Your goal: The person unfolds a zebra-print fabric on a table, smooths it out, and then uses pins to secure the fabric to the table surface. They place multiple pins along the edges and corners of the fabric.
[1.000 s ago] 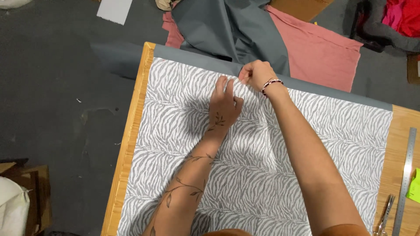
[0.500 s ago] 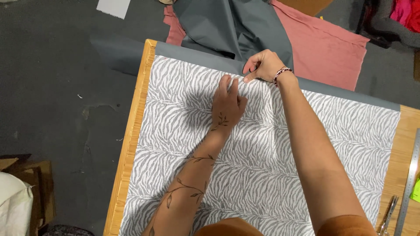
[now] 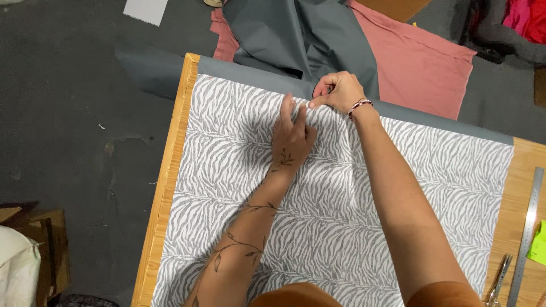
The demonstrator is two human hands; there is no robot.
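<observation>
A grey-and-white zebra-striped fabric point(image 3: 341, 227) lies flat over a wooden table point(image 3: 170, 187), on top of a plain grey fabric point(image 3: 244, 71) that shows along the far edge. My left hand point(image 3: 293, 133) lies flat on the striped fabric near its far edge, fingers together and pointing away from me. My right hand point(image 3: 338, 91) pinches the far edge of the striped fabric just beyond the left fingertips. It wears a beaded bracelet on the wrist.
More grey fabric point(image 3: 296, 34) and a pink fabric point(image 3: 421, 57) lie heaped on the dark floor beyond the table. A metal ruler point(image 3: 526, 239), scissors point(image 3: 497, 278) and a green note point(image 3: 537, 244) sit at the table's right edge. A cardboard box point(image 3: 34, 256) stands at the lower left.
Both hands stay at the fabric's far edge. My right hand's fingers have closed more tightly on the edge. The view has shifted slightly.
</observation>
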